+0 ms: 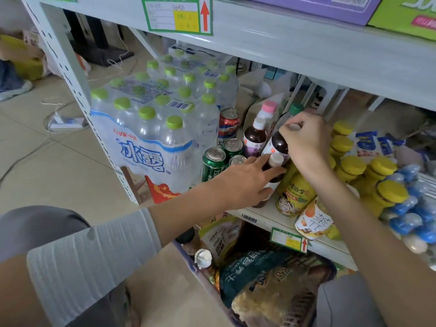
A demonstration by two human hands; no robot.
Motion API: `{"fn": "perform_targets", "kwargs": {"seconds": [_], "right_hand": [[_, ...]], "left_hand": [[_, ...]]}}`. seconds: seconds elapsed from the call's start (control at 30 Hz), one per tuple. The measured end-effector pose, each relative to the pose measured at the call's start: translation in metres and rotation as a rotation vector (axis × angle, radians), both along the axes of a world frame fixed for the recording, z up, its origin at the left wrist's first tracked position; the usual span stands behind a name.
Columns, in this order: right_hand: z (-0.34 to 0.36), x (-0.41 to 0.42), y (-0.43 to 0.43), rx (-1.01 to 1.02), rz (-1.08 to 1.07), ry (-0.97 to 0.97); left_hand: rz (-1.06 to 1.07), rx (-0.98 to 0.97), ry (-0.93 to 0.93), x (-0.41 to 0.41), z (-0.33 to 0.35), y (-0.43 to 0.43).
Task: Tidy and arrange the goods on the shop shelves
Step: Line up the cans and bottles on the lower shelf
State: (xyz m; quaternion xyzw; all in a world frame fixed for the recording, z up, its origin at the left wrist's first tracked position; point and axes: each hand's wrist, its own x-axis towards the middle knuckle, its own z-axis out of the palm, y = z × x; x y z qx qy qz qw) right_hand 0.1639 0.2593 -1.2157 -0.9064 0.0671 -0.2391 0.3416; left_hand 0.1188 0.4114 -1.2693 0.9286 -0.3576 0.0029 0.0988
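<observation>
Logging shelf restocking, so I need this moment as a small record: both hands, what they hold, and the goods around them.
left hand: grips front dark bottle
right hand: grips top of back dark bottle
left of bottles: green cans, then water pack
right of bottles: yellow bottles
below shelf: basket with snack bags
</observation>
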Motion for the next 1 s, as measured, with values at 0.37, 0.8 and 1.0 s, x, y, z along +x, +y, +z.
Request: {"fn": "perform_targets", "kwargs": {"seconds": [0.37,0.8,1.0], "right_hand": [[-0.020,0.024,0.007,-0.382,-0.021,0.177],[-0.021,0.041,0.026,-0.767,0.151,0.115],[-0.033,0.055,0.035,-0.634,0.284,0.319]], "left_hand": [[0.002,0.020,0.007,0.003,0.004,0.002],[0.004,0.043,0.009,0.001,0.006,0.008],[0.000,0.033,-0.016,-0.001,0.004,0.009]]}}
